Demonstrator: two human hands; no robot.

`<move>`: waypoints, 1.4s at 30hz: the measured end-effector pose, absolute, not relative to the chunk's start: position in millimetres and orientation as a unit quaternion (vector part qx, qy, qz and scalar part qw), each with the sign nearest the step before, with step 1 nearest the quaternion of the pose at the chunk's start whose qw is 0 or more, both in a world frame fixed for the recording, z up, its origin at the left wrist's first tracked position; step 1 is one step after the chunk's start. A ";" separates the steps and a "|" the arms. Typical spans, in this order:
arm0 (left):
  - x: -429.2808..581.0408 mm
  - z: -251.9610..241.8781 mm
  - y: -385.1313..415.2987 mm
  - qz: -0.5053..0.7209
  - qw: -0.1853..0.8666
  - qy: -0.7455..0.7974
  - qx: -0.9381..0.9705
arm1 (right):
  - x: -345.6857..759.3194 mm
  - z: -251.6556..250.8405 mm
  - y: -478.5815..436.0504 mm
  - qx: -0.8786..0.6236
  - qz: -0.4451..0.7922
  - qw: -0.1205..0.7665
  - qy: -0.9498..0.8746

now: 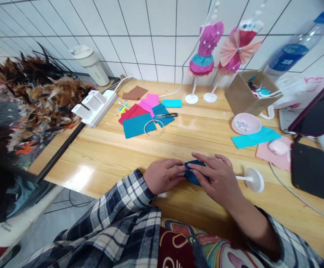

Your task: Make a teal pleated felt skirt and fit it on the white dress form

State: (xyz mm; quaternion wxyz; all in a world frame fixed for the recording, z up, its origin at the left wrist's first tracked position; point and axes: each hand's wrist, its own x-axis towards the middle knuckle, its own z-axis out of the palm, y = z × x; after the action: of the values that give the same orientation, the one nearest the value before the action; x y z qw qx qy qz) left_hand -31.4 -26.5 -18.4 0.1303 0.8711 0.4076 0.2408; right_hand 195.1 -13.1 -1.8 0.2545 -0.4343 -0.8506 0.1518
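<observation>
A small dark blue piece of fabric or paper (193,178) lies between my two hands near the table's front edge. It is wrapped around something whose white stem and round white base (254,179) stick out to the right, tilted on its side. My left hand (164,175) pinches the left end of this with its fingertips together. Over the piece's top and right side, my right hand (216,178) holds it with thumb and fingers. The part under my right fingers is hidden.
Coloured sheets (138,124), black snips (166,115) and a white ring (153,128) lie beyond my hands. Two dressed stands (191,98) are at the wall. At right are a pink bowl (245,124), a cardboard box (238,95) and a phone (310,169); a power strip (100,108) sits left.
</observation>
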 end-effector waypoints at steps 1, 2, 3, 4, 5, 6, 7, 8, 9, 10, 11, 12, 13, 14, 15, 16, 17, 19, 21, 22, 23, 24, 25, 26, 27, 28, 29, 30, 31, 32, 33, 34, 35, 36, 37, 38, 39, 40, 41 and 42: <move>-31.8 -18.7 -26.4 0.246 0.131 0.407 0.870 | 196.5 -1.0 -13.2 -0.432 0.141 0.253 -0.854; -32.1 -18.9 -26.4 0.249 0.132 0.405 0.870 | 198.4 -0.4 -13.1 -0.433 0.132 0.252 -0.855; -32.5 -19.1 -26.3 0.250 0.134 0.405 0.869 | 200.9 0.1 -12.8 -0.439 0.123 0.251 -0.854; -32.8 -19.4 -26.3 0.248 0.139 0.405 0.869 | 203.7 0.3 -12.4 -0.451 0.115 0.250 -0.849; -33.0 -19.7 -26.2 0.245 0.142 0.405 0.869 | 206.8 0.3 -11.8 -0.465 0.109 0.247 -0.843; -33.3 -20.1 -26.2 0.242 0.144 0.405 0.870 | 209.9 0.2 -11.0 -0.480 0.106 0.242 -0.836; -33.6 -20.5 -26.1 0.241 0.144 0.405 0.870 | 212.7 -0.2 -10.2 -0.494 0.107 0.236 -0.830; -33.9 -20.8 -25.9 0.241 0.142 0.404 0.871 | 215.0 -0.6 -9.4 -0.504 0.110 0.230 -0.826; -34.1 -21.1 -25.8 0.242 0.137 0.404 0.871 | 216.6 -1.0 -8.7 -0.510 0.113 0.224 -0.823; -34.4 -21.2 -25.6 0.243 0.132 0.403 0.872 | 217.4 -1.3 -8.2 -0.512 0.118 0.220 -0.822; -34.6 -21.3 -25.5 0.244 0.126 0.401 0.874 | 217.6 -1.5 -7.8 -0.514 0.121 0.218 -0.821; -34.9 -21.3 -25.5 0.244 0.119 0.397 0.877 | 217.1 -1.3 -7.6 -0.513 0.123 0.218 -0.821; -35.1 -21.2 -25.5 0.244 0.109 0.392 0.881 | 216.2 -0.9 -7.4 -0.513 0.127 0.219 -0.820; -35.4 -21.3 -25.7 0.242 0.099 0.385 0.885 | 215.2 -0.3 -7.3 -0.512 0.132 0.220 -0.820; -35.6 -21.4 -26.0 0.239 0.091 0.380 0.889 | 214.0 0.4 -7.1 -0.512 0.139 0.223 -0.818; -35.8 -21.7 -26.3 0.236 0.084 0.376 0.892 | 213.0 1.1 -6.8 -0.513 0.147 0.226 -0.815; -36.0 -22.1 -26.7 0.234 0.080 0.376 0.893 | 212.2 1.5 -6.3 -0.516 0.155 0.226 -0.812; -36.4 -23.1 -27.5 0.230 0.080 0.379 0.893 | 211.3 1.0 -4.5 -0.523 0.168 0.217 -0.807; -36.5 -23.9 -28.0 0.227 0.082 0.381 0.893 | 211.6 -1.7 -1.8 -0.533 0.178 0.199 -0.803; -36.5 -24.0 -28.1 0.226 0.083 0.380 0.893 | 212.2 -3.5 -0.1 -0.537 0.185 0.191 -0.801; -36.3 -23.8 -28.1 0.227 0.082 0.379 0.893 | 213.2 -5.1 2.0 -0.538 0.197 0.187 -0.798; -36.0 -23.4 -28.2 0.230 0.081 0.378 0.893 | 214.3 -6.2 4.3 -0.537 0.212 0.188 -0.794; -35.6 -22.8 -28.1 0.233 0.079 0.377 0.893 | 215.4 -6.5 6.9 -0.534 0.229 0.195 -0.790; -35.0 -22.0 -28.1 0.238 0.076 0.377 0.892 | 216.2 -5.8 9.7 -0.526 0.250 0.205 -0.786; -34.4 -21.0 -28.1 0.243 0.072 0.377 0.891 | 216.3 -4.2 12.9 -0.513 0.273 0.217 -0.784; -33.7 -20.1 -28.1 0.247 0.068 0.377 0.890 | 215.6 -1.9 16.5 -0.496 0.290 0.226 -0.787; -32.9 -19.2 -28.1 0.250 0.064 0.379 0.889 | 213.8 0.7 20.3 -0.475 0.298 0.228 -0.795; -32.2 -18.3 -28.0 0.251 0.060 0.379 0.889 | 210.9 3.2 24.3 -0.456 0.299 0.222 -0.808; -31.6 -17.6 -27.9 0.252 0.058 0.380 0.888 | 207.2 5.2 28.5 -0.441 0.288 0.206 -0.824; -31.0 -17.1 -27.8 0.251 0.057 0.383 0.887 | 202.8 6.6 32.6 -0.437 0.272 0.181 -0.838; -30.4 -16.7 -27.7 0.249 0.057 0.387 0.886 | 198.3 7.3 36.6 -0.442 0.256 0.151 -0.846; -30.0 -16.4 -27.7 0.247 0.057 0.390 0.885 | 194.0 7.4 40.2 -0.449 0.247 0.121 -0.850; -29.6 -16.3 -27.6 0.246 0.057 0.393 0.884 | 190.2 7.4 43.4 -0.456 0.244 0.096 -0.851; -29.3 -16.3 -27.7 0.244 0.057 0.395 0.884 | 187.3 7.3 46.1 -0.460 0.245 0.079 -0.850; -29.1 -16.4 -27.8 0.242 0.056 0.398 0.883 | 185.4 7.6 48.1 -0.460 0.249 0.070 -0.850; -29.1 -16.5 -27.9 0.238 0.056 0.400 0.883 | 184.3 8.3 49.3 -0.457 0.253 0.069 -0.850; -29.2 -16.7 -28.2 0.234 0.056 0.403 0.883 | 184.2 9.5 49.6 -0.455 0.257 0.073 -0.849; -29.3 -16.8 -28.5 0.228 0.057 0.406 0.883 | 184.7 11.1 49.0 -0.453 0.261 0.079 -0.849; -29.5 -16.9 -28.8 0.221 0.058 0.409 0.883 | 185.7 12.9 47.3 -0.450 0.263 0.086 -0.849; -29.7 -16.8 -29.1 0.215 0.060 0.411 0.884 | 187.0 14.9 44.4 -0.446 0.263 0.094 -0.851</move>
State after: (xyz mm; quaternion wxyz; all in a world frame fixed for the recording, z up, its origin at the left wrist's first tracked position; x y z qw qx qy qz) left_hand -29.7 -29.1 -16.8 0.0597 0.8838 0.4113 0.2151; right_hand 187.0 44.4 14.9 0.0942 -0.4457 -0.8506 0.2626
